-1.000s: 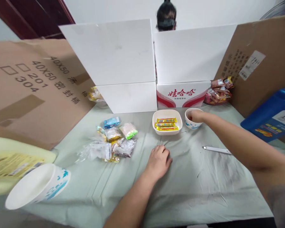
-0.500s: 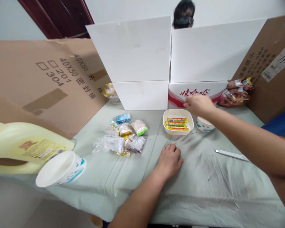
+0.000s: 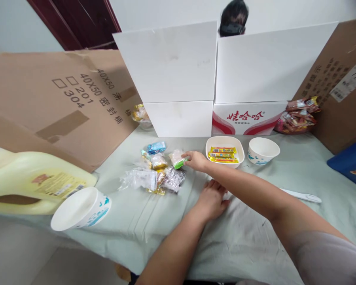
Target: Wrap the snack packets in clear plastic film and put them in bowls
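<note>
The fingers of my right hand (image 3: 197,161) are closed on the edge of a clear snack packet with a green end (image 3: 178,159), at the right of a small heap. Also in the heap are a blue packet (image 3: 156,147), a dark-flecked clear packet (image 3: 173,180), a whitish clear packet (image 3: 142,179) and a yellowish packet (image 3: 158,161). Below the right forearm, my left hand (image 3: 213,200) lies palm down on the cloth, holding nothing. Right of the heap, a cream plastic tub (image 3: 240,147) holds several yellow stick packets (image 3: 222,155).
A white paper bowl (image 3: 262,152) stands right of the tub; another bowl (image 3: 80,209) tilts at front left beside a yellow jug (image 3: 41,174). A white box cutter (image 3: 302,195) lies at right. White boards (image 3: 178,63) and cartons (image 3: 86,95) enclose the table. A person's head shows behind.
My right hand has swung left from above the right paper bowl to the heap and taken hold of the green-ended packet. My left hand stays on the cloth.
</note>
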The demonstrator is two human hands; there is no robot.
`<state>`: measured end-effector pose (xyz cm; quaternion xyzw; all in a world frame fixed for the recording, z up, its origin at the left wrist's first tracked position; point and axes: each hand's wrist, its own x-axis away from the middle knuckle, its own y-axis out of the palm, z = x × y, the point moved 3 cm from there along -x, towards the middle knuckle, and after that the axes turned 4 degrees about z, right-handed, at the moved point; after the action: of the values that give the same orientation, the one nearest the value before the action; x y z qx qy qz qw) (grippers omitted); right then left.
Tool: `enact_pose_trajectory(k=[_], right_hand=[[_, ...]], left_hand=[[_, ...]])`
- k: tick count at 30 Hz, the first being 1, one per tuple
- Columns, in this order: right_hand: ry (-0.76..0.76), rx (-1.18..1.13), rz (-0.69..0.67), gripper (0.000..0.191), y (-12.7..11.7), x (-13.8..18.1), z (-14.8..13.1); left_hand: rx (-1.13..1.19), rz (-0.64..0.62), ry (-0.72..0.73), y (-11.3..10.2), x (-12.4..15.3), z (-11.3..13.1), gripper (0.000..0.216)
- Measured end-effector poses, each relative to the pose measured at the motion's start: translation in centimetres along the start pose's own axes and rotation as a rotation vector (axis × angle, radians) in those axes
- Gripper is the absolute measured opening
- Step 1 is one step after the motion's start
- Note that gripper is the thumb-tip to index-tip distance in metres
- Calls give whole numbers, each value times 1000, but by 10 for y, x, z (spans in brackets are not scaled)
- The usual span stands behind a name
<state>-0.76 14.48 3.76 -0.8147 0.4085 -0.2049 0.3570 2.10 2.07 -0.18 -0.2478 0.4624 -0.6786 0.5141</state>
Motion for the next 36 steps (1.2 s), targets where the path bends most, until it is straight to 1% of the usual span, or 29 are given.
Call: enact_pose_trajectory(k=[3,6,7,9,11,13,16,19,21,23,24,26,27,29,31,33,36], right_hand=[[20,-45,47,38,-15,23,7],[-3,-121,43,36,-36,67,24],[-43,-191,21,36,-44,84,31],[-140,-353,-5,34,-64,122,49],[-210,-436,-42,32,-84,157,72],[-192,-442,-55,29,-98,185,100],[-106,-325,5,27,-107,211,143],[-59,-164,149,30,-108,227,173],[-39,-65,283,31,-109,237,186],[-9,56,423,29,-112,249,195],[12,129,472,27,-114,256,199],[61,277,507,27,-117,268,209],[84,341,499,28,-117,272,213],[110,434,472,26,-117,277,218],[87,461,468,23,-115,276,214],[7,410,491,25,-109,269,196],[-168,307,507,27,-94,255,156]], left_hand=[[-25,19,12,0,1,0,22],[-64,44,44,3,2,-3,18],[-68,57,54,5,2,-5,18],[-54,94,82,9,2,-7,22],[-38,139,126,13,2,-7,31],[-58,168,149,15,1,-5,37],[-123,155,122,13,0,-1,27],[-103,147,97,8,-1,1,17],[-51,172,79,7,-2,-1,13],[-2,219,62,7,-2,-4,10],[20,251,62,7,-2,-5,10],[56,318,89,7,-1,-5,16],[66,335,122,8,0,-3,24],[65,304,208,10,2,2,44],[43,206,285,13,3,8,57],[25,125,321,14,4,11,58],[41,108,330,12,3,13,50]])
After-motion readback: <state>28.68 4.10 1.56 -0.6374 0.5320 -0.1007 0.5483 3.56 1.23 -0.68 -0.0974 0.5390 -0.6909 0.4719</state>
